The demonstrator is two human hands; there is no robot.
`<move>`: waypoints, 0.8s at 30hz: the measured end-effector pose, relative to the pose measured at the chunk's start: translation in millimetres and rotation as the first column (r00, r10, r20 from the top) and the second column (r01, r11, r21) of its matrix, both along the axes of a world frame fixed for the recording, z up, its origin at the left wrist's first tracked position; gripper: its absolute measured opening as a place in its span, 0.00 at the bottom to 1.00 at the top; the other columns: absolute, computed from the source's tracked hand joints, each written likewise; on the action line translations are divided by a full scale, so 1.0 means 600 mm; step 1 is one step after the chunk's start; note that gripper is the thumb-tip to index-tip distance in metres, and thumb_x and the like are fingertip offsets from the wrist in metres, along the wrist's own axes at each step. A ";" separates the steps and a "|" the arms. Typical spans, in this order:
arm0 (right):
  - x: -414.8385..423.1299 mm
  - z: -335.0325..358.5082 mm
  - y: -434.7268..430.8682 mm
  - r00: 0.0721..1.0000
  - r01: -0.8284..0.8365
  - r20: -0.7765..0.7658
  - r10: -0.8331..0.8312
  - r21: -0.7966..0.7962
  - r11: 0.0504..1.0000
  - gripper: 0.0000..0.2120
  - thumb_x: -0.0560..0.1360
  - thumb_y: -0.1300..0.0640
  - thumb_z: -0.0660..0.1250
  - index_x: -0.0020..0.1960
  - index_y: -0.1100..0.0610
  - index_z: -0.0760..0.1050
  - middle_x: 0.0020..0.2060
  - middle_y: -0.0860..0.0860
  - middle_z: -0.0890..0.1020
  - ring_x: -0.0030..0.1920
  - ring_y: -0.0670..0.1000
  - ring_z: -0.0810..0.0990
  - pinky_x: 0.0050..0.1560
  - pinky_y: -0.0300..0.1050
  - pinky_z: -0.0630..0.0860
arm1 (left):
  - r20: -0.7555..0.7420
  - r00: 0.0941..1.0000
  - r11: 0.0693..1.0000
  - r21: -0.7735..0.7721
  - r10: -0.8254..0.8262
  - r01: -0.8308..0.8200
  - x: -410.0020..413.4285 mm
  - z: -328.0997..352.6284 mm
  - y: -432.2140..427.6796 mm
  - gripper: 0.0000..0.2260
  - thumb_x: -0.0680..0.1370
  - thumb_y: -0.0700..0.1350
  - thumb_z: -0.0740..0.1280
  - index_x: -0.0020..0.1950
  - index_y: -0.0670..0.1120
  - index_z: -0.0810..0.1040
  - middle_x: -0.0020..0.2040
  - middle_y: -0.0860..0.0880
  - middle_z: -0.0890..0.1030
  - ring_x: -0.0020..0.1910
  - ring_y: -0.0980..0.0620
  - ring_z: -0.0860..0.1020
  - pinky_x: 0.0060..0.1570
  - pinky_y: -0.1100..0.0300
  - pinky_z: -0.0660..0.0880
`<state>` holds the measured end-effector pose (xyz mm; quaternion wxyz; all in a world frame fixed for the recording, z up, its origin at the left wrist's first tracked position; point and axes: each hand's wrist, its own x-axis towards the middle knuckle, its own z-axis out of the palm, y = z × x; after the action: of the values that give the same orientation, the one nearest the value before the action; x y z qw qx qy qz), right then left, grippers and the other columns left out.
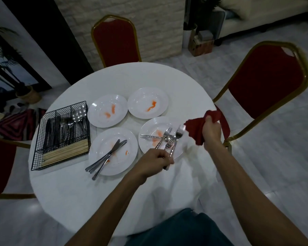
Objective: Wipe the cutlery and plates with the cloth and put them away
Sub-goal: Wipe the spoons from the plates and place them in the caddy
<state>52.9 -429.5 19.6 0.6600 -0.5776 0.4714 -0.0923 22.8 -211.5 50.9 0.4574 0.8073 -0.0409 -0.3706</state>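
Now | step: wiping cutlery, seemingly | left hand (pixel 158 159) grips fork (pixel 179 133) by handle | right hand (pixel 211 133) clutches cloth (pixel 196 129) beside the tines | next: close cloth round tines

Shiny steel forks (pixel 169 139) gleam on glossy white ceramic plates (pixel 148 103); the soft red cloth (pixel 197 129) looks matt, and the black wire basket (pixel 60 135) dull.

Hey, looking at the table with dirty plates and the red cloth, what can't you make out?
All head view.
- How many forks the left hand holds: its fingers cover the handles.
- The rightmost fork's tines: motion blur.
- Count of cutlery in the wire basket: dark, behind mesh.
- The red cloth's full shape: bunched in the right hand.
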 end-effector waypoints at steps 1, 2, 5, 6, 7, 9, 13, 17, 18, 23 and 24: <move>0.003 0.007 -0.013 0.999 0.027 0.039 -0.030 0.067 0.997 0.19 0.84 0.44 0.57 0.56 0.58 0.77 0.52 0.54 0.84 0.53 0.56 0.83 0.61 0.56 0.79 | 0.012 0.999 0.999 -0.008 0.051 -0.051 0.004 0.003 0.001 0.08 0.79 0.41 0.68 0.42 0.45 0.84 0.31 0.53 0.79 0.30 0.58 0.74 0.32 0.65 0.67; 0.004 0.013 -0.016 0.996 0.032 0.078 -0.042 0.123 0.992 0.21 0.84 0.42 0.56 0.54 0.58 0.78 0.51 0.55 0.85 0.53 0.56 0.84 0.61 0.57 0.79 | 0.024 0.994 0.995 -0.018 0.103 -0.103 0.010 0.004 0.002 0.09 0.80 0.42 0.67 0.41 0.47 0.84 0.31 0.53 0.79 0.30 0.57 0.73 0.31 0.64 0.66; -0.012 0.034 0.035 0.989 -0.105 0.127 0.081 0.199 0.974 0.21 0.85 0.41 0.55 0.50 0.56 0.77 0.48 0.55 0.84 0.53 0.57 0.84 0.58 0.58 0.80 | 0.070 0.982 0.984 -0.052 0.174 -0.170 0.020 0.010 -0.008 0.11 0.81 0.45 0.66 0.40 0.49 0.83 0.30 0.54 0.78 0.29 0.57 0.72 0.31 0.64 0.67; -0.018 0.039 0.061 0.979 -0.184 0.123 0.161 0.203 0.962 0.20 0.85 0.42 0.56 0.48 0.55 0.77 0.47 0.55 0.84 0.52 0.56 0.84 0.57 0.56 0.81 | 0.092 0.981 0.984 -0.058 0.171 -0.166 0.017 0.014 -0.016 0.12 0.81 0.44 0.66 0.39 0.48 0.82 0.29 0.55 0.77 0.29 0.57 0.72 0.31 0.65 0.67; -0.024 0.039 0.084 0.962 -0.264 0.130 0.241 0.202 0.943 0.18 0.85 0.44 0.58 0.48 0.56 0.78 0.46 0.56 0.85 0.50 0.56 0.85 0.56 0.54 0.81 | 0.119 0.981 0.988 -0.051 0.154 -0.149 0.012 0.018 -0.024 0.12 0.81 0.43 0.65 0.38 0.48 0.81 0.30 0.54 0.78 0.30 0.57 0.73 0.33 0.64 0.68; -0.032 0.040 0.114 0.930 -0.354 0.173 0.325 0.169 0.920 0.14 0.84 0.50 0.62 0.51 0.59 0.81 0.47 0.57 0.87 0.49 0.55 0.87 0.54 0.51 0.83 | 0.179 0.979 0.995 -0.023 0.100 -0.097 0.000 0.020 -0.035 0.12 0.82 0.44 0.64 0.39 0.46 0.78 0.33 0.52 0.79 0.32 0.56 0.75 0.37 0.62 0.70; -0.025 0.055 0.100 0.906 -0.377 0.226 0.359 0.041 0.925 0.09 0.81 0.54 0.68 0.49 0.60 0.81 0.41 0.54 0.87 0.45 0.52 0.87 0.50 0.49 0.84 | 0.235 0.968 0.996 -0.020 0.085 -0.083 -0.015 0.024 -0.037 0.13 0.83 0.49 0.64 0.41 0.44 0.76 0.36 0.50 0.81 0.36 0.54 0.76 0.40 0.57 0.72; -0.005 0.056 0.074 0.916 -0.354 0.173 0.362 -0.079 0.932 0.06 0.80 0.53 0.70 0.50 0.56 0.81 0.44 0.54 0.87 0.47 0.54 0.87 0.54 0.54 0.83 | 0.266 0.964 1.000 -0.008 0.031 -0.030 -0.008 0.043 -0.026 0.13 0.82 0.48 0.64 0.39 0.47 0.76 0.36 0.53 0.80 0.35 0.56 0.76 0.40 0.60 0.72; -0.001 0.052 0.067 0.924 -0.335 0.157 0.349 -0.109 0.936 0.06 0.79 0.52 0.70 0.49 0.55 0.80 0.44 0.54 0.87 0.47 0.54 0.87 0.55 0.55 0.83 | 0.261 0.965 1.000 0.001 0.017 -0.018 -0.006 0.047 -0.021 0.14 0.83 0.49 0.64 0.38 0.49 0.76 0.35 0.55 0.79 0.34 0.58 0.75 0.39 0.61 0.71; -0.003 0.026 0.026 0.990 -0.079 0.112 0.089 -0.085 0.993 0.11 0.83 0.47 0.64 0.52 0.55 0.78 0.47 0.50 0.84 0.53 0.54 0.84 0.59 0.52 0.80 | 0.124 0.992 0.998 -0.050 -0.018 0.025 0.007 0.057 0.023 0.15 0.82 0.45 0.64 0.35 0.48 0.74 0.28 0.57 0.76 0.27 0.59 0.72 0.32 0.65 0.69; -0.007 0.025 0.017 0.991 -0.078 0.112 0.079 -0.014 0.997 0.13 0.83 0.46 0.63 0.52 0.56 0.78 0.49 0.52 0.84 0.54 0.55 0.84 0.61 0.54 0.80 | 0.111 0.993 0.997 -0.079 0.026 -0.017 0.010 0.056 0.029 0.15 0.83 0.44 0.64 0.35 0.47 0.74 0.29 0.55 0.76 0.27 0.58 0.71 0.31 0.65 0.68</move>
<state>48.8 -419.3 34.6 0.6860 -0.5926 0.4099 -0.1009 28.9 -193.9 84.8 0.4894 0.8089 -0.0720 -0.3180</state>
